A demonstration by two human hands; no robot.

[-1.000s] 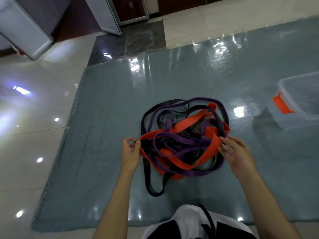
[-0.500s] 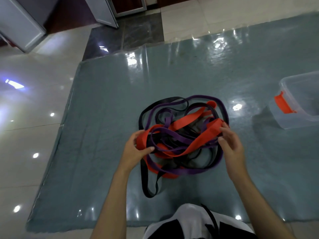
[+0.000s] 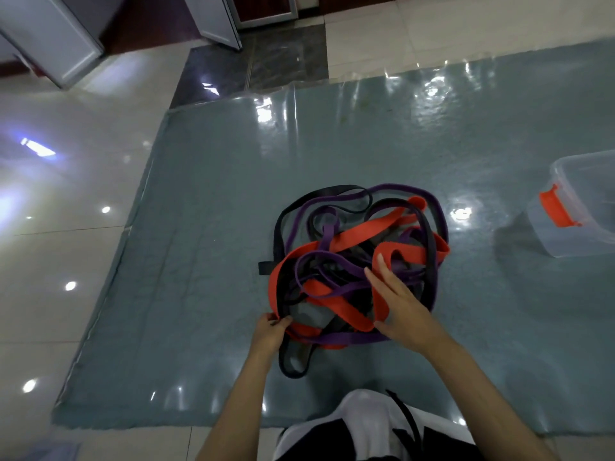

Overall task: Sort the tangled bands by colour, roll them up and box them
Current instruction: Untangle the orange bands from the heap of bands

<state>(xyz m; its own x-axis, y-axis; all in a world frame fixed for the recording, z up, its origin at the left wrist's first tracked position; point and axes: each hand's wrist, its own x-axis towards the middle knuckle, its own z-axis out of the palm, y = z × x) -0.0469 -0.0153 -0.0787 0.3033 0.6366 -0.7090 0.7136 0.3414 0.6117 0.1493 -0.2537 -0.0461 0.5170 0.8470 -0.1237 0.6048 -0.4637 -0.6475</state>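
Note:
A tangle of bands lies in the middle of a blue-grey mat [image 3: 216, 227]: wide orange bands [image 3: 372, 227], narrower purple bands [image 3: 336, 291] and black bands [image 3: 279, 227], all looped through one another. My left hand [image 3: 269, 331] pinches the near-left edge of the pile, where an orange and a black band meet. My right hand [image 3: 396, 301] lies over the near-right part of the heap with its fingers straight and spread, touching orange and purple loops. A clear plastic box [image 3: 579, 207] with an orange latch stands at the right edge of the mat.
The mat is glossy and lies on a shiny tiled floor [image 3: 50, 261]. Grey cabinet doors [image 3: 50, 31] stand at the far left. My white and black clothing [image 3: 362, 427] shows at the bottom of the view.
My left hand has dropped from the upper-left of the pile to its near-left edge. My right hand has let go of the orange band at the right and moved inward, fingers now spread over the heap.

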